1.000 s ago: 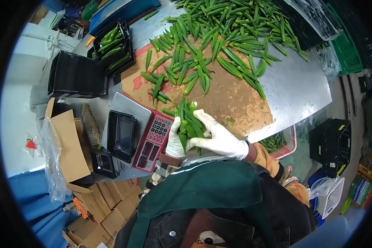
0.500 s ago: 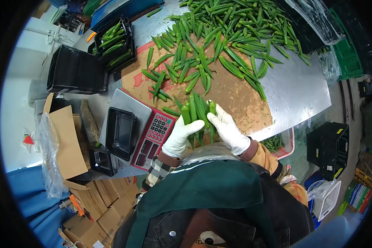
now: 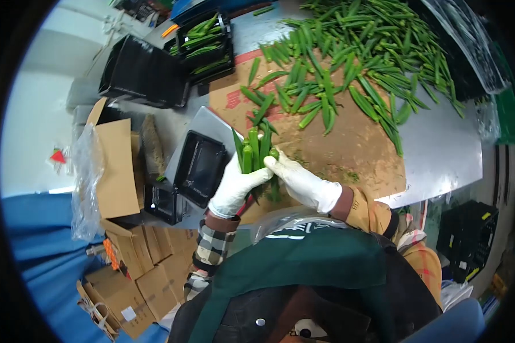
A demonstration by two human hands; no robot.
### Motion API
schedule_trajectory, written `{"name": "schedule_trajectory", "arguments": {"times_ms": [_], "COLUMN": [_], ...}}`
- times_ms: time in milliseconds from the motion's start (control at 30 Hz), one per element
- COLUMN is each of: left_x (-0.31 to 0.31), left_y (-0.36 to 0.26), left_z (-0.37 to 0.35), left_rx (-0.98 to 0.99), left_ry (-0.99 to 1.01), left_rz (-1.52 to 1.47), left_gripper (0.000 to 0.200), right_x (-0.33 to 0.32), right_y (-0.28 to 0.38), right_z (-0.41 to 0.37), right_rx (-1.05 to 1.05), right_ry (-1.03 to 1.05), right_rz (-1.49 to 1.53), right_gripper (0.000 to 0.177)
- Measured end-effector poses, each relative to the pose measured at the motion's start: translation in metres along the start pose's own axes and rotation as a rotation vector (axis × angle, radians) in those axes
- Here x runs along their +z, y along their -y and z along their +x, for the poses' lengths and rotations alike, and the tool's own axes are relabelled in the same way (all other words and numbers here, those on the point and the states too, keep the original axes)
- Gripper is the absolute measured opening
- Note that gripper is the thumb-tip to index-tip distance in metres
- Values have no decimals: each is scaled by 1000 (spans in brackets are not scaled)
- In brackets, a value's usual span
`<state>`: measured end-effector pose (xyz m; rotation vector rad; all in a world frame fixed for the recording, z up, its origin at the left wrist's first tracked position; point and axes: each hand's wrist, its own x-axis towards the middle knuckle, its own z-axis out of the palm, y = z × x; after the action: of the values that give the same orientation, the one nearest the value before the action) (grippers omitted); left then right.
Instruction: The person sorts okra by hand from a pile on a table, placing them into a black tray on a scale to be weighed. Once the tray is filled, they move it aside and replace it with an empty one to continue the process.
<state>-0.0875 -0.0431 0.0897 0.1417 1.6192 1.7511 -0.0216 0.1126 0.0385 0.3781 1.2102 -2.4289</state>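
Observation:
My left hand (image 3: pixel 234 186), in a white glove, is wrapped round a bunch of green okra (image 3: pixel 253 150) held with the stem ends up. The gloved right hand (image 3: pixel 300 182) pinches a single okra pod (image 3: pixel 274 154) against the right side of that bunch. Just left of my left hand, a black plastic tray (image 3: pixel 200 168) with nothing in it rests on the scale's metal platform (image 3: pixel 206 121). My hands and the bunch cover most of the scale's keypad.
Loose okra (image 3: pixel 377 51) is heaped across the cardboard (image 3: pixel 349 148) and metal table (image 3: pixel 440 148). Filled black trays (image 3: pixel 203 43) stand at the back left, beside a stack of black trays (image 3: pixel 146 71). An open cardboard box (image 3: pixel 117 166) is at left; a black crate (image 3: pixel 469 237) is at right.
Both hands have moved left with the okra, closer to the tray and over the scale's keypad. The right hand now has its pod closer to the bunch. The camera view has shifted.

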Motion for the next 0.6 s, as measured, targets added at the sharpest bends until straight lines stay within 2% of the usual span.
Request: {"name": "schedule_trajectory", "arguments": {"times_ms": [67, 100, 133, 200, 267, 300, 400, 433, 467, 533, 567, 600], "left_x": [-26, -43, -61, -86, -119, -145, -182, -186, -194, -189, -193, -195], "left_y": [-14, -21, -28, -47, -49, -43, -19, -15, -9, -15, -14, -14], "left_z": [-11, -16, -21, -30, -35, -35, -41, -45, -48, -58, -63, -68], "left_rx": [64, 60, 55, 48, 66, 33, 54, -27, 61, 72, 161, 241], "left_ry": [-67, -79, -90, -166, -203, -199, -205, -177, -198, -404, -492, -579], "left_rz": [135, 187, 238, 387, 306, 359, 596, 495, 618, 390, 355, 328], "left_gripper": [70, 69, 67, 64, 65, 73, 80, 83, 78, 70, 59, 52], "right_x": [33, 42, 58, 81, 104, 111, 107, 89, 80, 37, 19, -14], "right_y": [28, 14, 25, 17, 14, 11, 22, -2, 15, -8, -4, -17], "right_z": [8, 26, 32, 62, 88, 99, 97, 114, 91, 84, 73, 62], "right_rx": [132, 98, 177, 201, 211, 205, 247, 214, 163, 121, 160, 93], "right_ry": [93, 212, 245, 376, 391, 399, 384, 413, 365, 206, 112, 74], "right_rz": [-17, 99, 82, 50, -11, -11, -160, -261, -274, -184, -156, -67], "right_gripper": [72, 60, 59, 77, 85, 89, 93, 93, 85, 56, 49, 47]}}
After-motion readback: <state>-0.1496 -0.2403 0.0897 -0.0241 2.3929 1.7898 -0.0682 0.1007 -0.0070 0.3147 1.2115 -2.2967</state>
